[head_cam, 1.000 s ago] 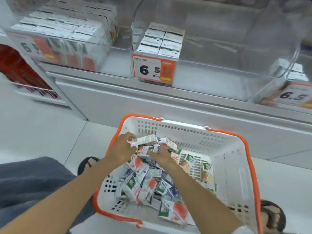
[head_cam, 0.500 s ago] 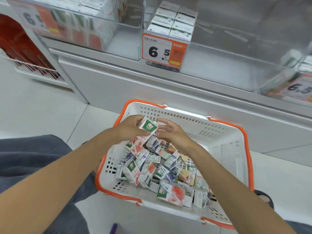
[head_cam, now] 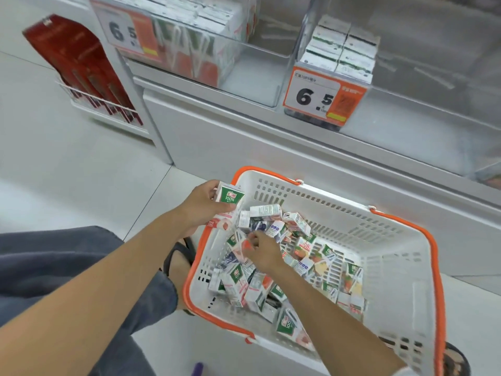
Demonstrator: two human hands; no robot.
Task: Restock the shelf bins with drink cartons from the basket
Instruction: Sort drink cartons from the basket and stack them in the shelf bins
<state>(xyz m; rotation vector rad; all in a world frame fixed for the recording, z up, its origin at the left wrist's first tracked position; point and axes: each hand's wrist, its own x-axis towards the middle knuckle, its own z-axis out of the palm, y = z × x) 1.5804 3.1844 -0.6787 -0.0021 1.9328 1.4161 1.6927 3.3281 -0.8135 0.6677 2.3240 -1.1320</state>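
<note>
A white basket [head_cam: 390,256] with an orange rim sits on the floor, holding several small drink cartons [head_cam: 303,248]. My left hand [head_cam: 202,204] grips a green-and-white carton [head_cam: 230,198] upright at the basket's left rim. My right hand [head_cam: 261,251] reaches down into the pile, fingers curled and pinching a carton with a red patch [head_cam: 245,245]. Above, the clear left shelf bin [head_cam: 252,77] holds several stacked cartons, and the middle bin [head_cam: 406,126] holds a short double row of white cartons [head_cam: 343,48] behind a 6.5 price tag [head_cam: 320,97].
A wire rack of red boxes [head_cam: 81,69] hangs at the shelf's left end. My knee in grey trousers [head_cam: 67,267] and a sandalled foot [head_cam: 179,259] lie left of the basket; another foot [head_cam: 455,359] shows at bottom right.
My left hand has drawn the green carton out to the basket's left rim. My right hand has dropped from that carton into the pile and taken hold of another. The view swung left.
</note>
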